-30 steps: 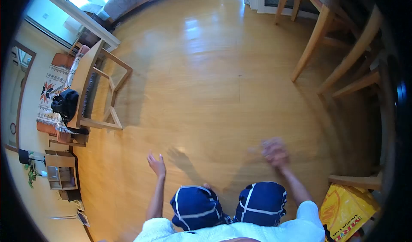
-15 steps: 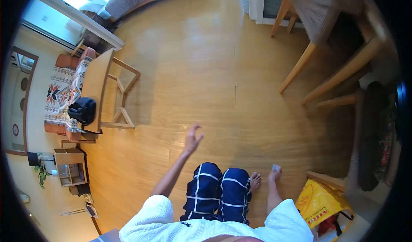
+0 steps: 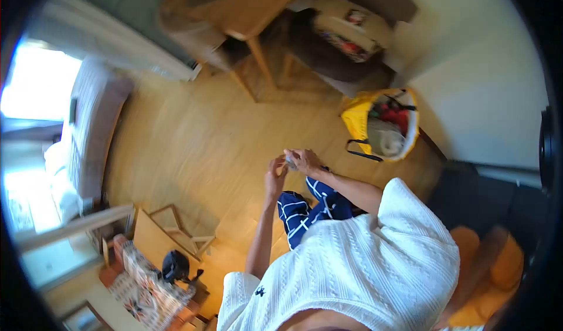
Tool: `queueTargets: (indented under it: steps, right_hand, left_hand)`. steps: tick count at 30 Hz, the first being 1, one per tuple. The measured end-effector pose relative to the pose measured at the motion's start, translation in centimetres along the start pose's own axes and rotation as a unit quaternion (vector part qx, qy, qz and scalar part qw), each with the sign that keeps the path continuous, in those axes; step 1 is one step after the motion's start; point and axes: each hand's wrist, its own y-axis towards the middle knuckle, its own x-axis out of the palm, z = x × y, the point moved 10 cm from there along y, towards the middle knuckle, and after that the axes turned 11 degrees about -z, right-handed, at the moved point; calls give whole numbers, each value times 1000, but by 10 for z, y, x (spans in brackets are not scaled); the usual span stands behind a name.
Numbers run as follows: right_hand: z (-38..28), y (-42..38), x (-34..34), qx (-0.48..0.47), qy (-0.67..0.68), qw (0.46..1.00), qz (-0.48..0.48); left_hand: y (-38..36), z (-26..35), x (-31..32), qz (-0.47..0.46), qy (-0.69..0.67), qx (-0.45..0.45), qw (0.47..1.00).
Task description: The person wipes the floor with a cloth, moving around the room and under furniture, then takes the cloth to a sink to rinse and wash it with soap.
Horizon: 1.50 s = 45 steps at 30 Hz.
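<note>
In front of my blue trousers with white lines point(image 3: 299, 213), my two hands meet at waist height above the floor. My right hand point(image 3: 305, 161) is closed on a small pale grey object point(image 3: 290, 163), too small and blurred to name. Right beside it, my left hand point(image 3: 275, 172) has its fingers bent and drawn together at the object. Whether the left fingertips grip it too is hidden.
A yellow bag point(image 3: 355, 117) with red and whitish things inside stands ahead to the right. Beyond are a wooden table point(image 3: 264, 11) and chairs, one holding a beige bag point(image 3: 352, 23). A low table point(image 3: 155, 234) with a black bag point(image 3: 176, 266) is at left.
My view has turned right, toward the yellow bag and dining table. My hands, apart before, have come together; the small pale object stays in my right hand. My left fingers have closed from spread.
</note>
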Motion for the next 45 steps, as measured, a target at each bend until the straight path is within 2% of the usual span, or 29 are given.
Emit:
queueTargets:
  steps: [1, 2, 4, 7, 8, 11, 12, 13, 14, 15, 16, 17, 18, 19, 21, 22, 23, 24, 26, 27, 29, 31, 35, 38, 41, 42, 43, 44, 45]
  right_hand:
    - [-7, -16, -23, 2, 32, 999, 11]
    - [-17, -32, -41, 3, 49, 999, 12]
    - [-18, -57, -68, 0, 92, 996, 8]
    - [-16, -88, -93, -69, 127, 984, 100]
    - [-7, -96, -92, -4, 183, 981, 65]
    - [16, -112, -128, -12, 238, 969, 64]
    - [19, -123, -161, -36, 254, 955, 146]
    - [42, -129, -186, 16, 321, 933, 162]
    - [52, -141, -226, 17, 390, 891, 232]
    - [45, -159, -269, -18, 407, 873, 266]
    - [62, -167, -311, -92, 344, 871, 339]
    - [106, -158, -327, -49, 403, 846, 345]
    - [79, -177, -349, -60, 385, 861, 326]
    - [109, -150, -340, -59, 471, 856, 206]
    - [81, -135, -306, -15, 589, 808, 18]
    - [32, -136, -287, -47, 637, 760, -121]
    - [-14, -145, -254, -63, 677, 687, -255]
    - [-26, -146, -225, -52, 711, 628, -311]
    - [-69, -151, -180, -49, 654, 643, -396]
    - [-95, -163, -156, -51, 626, 643, -439]
    - [-120, -178, -116, -64, 551, 681, -478]
    - [-130, -191, -76, -86, 480, 699, -523]
    - [-129, -233, 17, -46, 456, 692, -557]
    - [-163, -273, 101, -58, 425, 703, -568]
    - [-196, -351, 213, -60, 386, 680, -620]
    - [-201, -382, 241, -47, 366, 675, -638]
    - [-166, -291, 177, -15, 397, 658, -640]
    - [-161, -246, 154, 12, 384, 639, -666]
    - [-161, -269, 171, 19, 365, 632, -684]
  left_hand:
    - [-7, 31, 1, 2, 14, 12, 1000]
    - [-13, 48, 4, -17, -27, 13, 999]
    - [-19, 55, 23, -49, -100, 3, 994]
    - [-33, 41, 51, -78, -113, 28, 990]
    - [-37, 35, 56, -98, -94, 1, 991]
    - [-63, 10, 75, -125, -77, -71, 987]
    - [-68, 4, 75, -120, -95, -84, 985]
    - [-70, 2, 76, -114, -115, -95, 982]
    - [-73, 0, 74, -108, -93, -121, 982]
    - [-68, -3, 73, -115, -85, -138, 980]
    - [-65, -14, 75, -114, -81, -157, 978]
    - [-70, -24, 79, -103, -82, -178, 975]
    - [-65, -10, 84, -86, -70, -159, 981]
    - [-60, 4, 90, -54, -86, -152, 983]
    - [-43, 38, 105, 3, -138, -131, 982]
    - [-41, 58, 115, 29, -174, -125, 976]
    - [-42, 95, 127, 26, -199, -95, 975]
    - [-49, 133, 135, 28, -221, -60, 973]
    - [-71, 179, 139, 44, -326, -2, 944]
    - [-90, 195, 129, 82, -313, 20, 946]
    - [-125, 210, 106, 153, -271, 65, 948]
    - [-166, 183, 84, 241, -258, 72, 933]
    - [-294, 136, 50, 444, -223, 64, 865]
    - [-449, 120, 25, 609, -261, 102, 742]
    - [-607, 73, 19, 689, -315, 148, 635]
    - [-650, 64, 23, 706, -296, 130, 630]
    - [-540, 85, 43, 711, -284, 95, 637]
    - [-486, 98, 51, 727, -289, 81, 617]
    - [-510, 94, 58, 733, -300, 89, 604]
